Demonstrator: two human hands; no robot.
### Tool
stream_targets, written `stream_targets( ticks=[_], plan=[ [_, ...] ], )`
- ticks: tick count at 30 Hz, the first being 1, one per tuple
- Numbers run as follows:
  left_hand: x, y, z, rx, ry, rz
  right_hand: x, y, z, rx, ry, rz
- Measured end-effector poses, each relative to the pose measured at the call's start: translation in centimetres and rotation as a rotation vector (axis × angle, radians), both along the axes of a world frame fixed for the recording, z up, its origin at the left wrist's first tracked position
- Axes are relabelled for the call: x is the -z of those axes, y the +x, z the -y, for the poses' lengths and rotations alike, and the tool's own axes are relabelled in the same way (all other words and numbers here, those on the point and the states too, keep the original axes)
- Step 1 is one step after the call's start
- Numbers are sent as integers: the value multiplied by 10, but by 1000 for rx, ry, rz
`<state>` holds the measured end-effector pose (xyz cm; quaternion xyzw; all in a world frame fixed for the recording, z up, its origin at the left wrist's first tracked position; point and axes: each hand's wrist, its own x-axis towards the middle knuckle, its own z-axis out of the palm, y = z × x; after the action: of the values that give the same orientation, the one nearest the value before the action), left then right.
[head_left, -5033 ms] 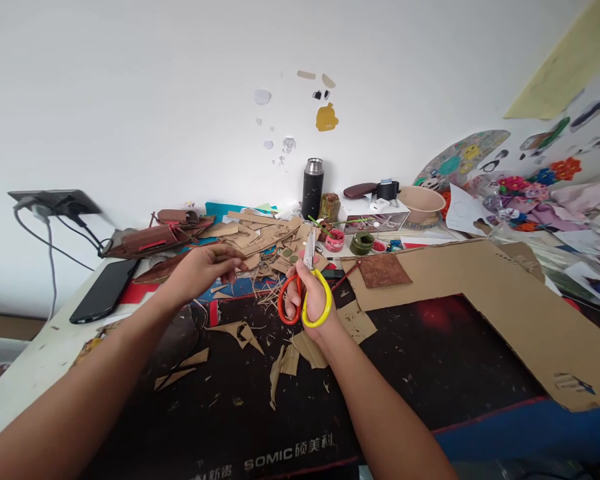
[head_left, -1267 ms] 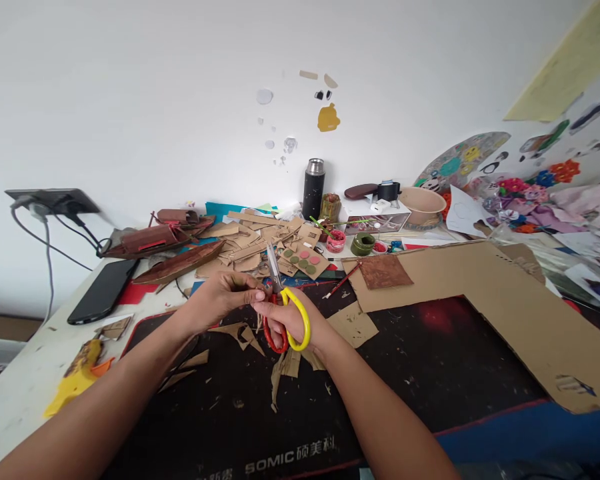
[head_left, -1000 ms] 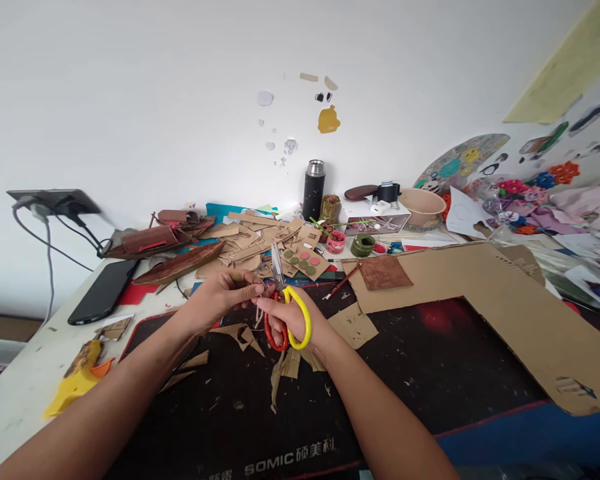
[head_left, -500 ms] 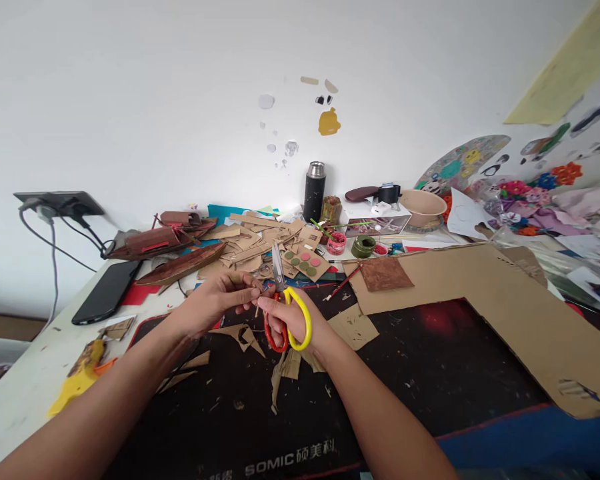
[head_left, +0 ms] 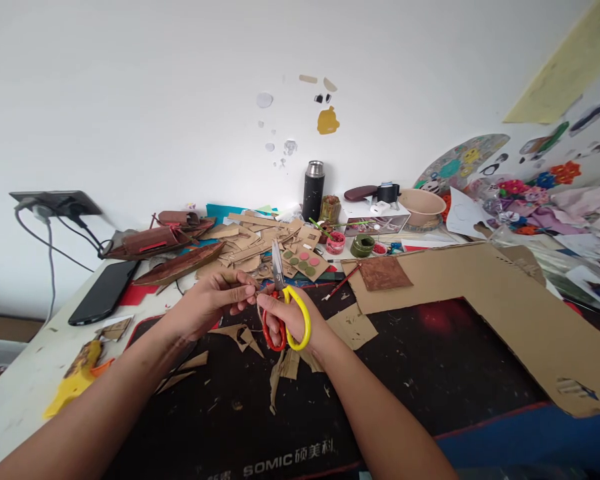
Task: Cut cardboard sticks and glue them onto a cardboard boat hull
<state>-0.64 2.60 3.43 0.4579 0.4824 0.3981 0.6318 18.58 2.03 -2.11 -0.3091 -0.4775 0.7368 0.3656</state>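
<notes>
My right hand [head_left: 286, 312] holds a pair of scissors [head_left: 297, 319] with one red and one yellow handle loop, its blades pointing up and away from me. Just left of it, my left hand [head_left: 225, 293] is closed in a pinch, fingertips close to the right thumb. Whatever lies between those fingertips is too small to make out. Under both hands, cut cardboard scraps [head_left: 286, 365] lie on a dark desk mat [head_left: 220, 413]. Beyond the blades sits a cardboard piece with green and pink discs [head_left: 310, 267].
A heap of cardboard strips [head_left: 250, 240] and brown model boats [head_left: 180, 263] lie at the back left. Behind stand a black thermos [head_left: 313, 193] and paint jars [head_left: 363, 247]. A large cardboard sheet [head_left: 510, 293] covers the right. A phone [head_left: 105, 293] and yellow glue gun [head_left: 77, 380] lie left.
My left hand has drawn back slightly to the left, so its fingertips sit a little farther from the right thumb. The scissors stay in my right hand.
</notes>
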Motion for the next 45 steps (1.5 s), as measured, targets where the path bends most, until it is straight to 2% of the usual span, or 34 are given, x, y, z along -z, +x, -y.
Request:
stream_targets(
  ticks=[4,9,15,20,26,30,34,45],
  plan=[
    [-2,1,0,49,-7,8,0,0,0,36,-8,-8],
    [-4,2,2,19,-26,40,1,0,0,23,-6,-19],
    [-3,0,2,75,-15,22,-4,1,1,90,-33,-65],
    [-3,0,1,77,8,-17,-6,0,1,60,-29,-28],
    [-8,-6,0,42,47,-59,-3,0,-3,172,-63,-60],
    [-9,-6,-1,101,81,-131,-4,0,-1,99,-44,-36],
    [-6,-4,-3,69,123,-165,-2,-1,2,12,16,50],
    [-4,-3,-4,72,162,-232,-7,-4,4,27,2,87]
  ],
)
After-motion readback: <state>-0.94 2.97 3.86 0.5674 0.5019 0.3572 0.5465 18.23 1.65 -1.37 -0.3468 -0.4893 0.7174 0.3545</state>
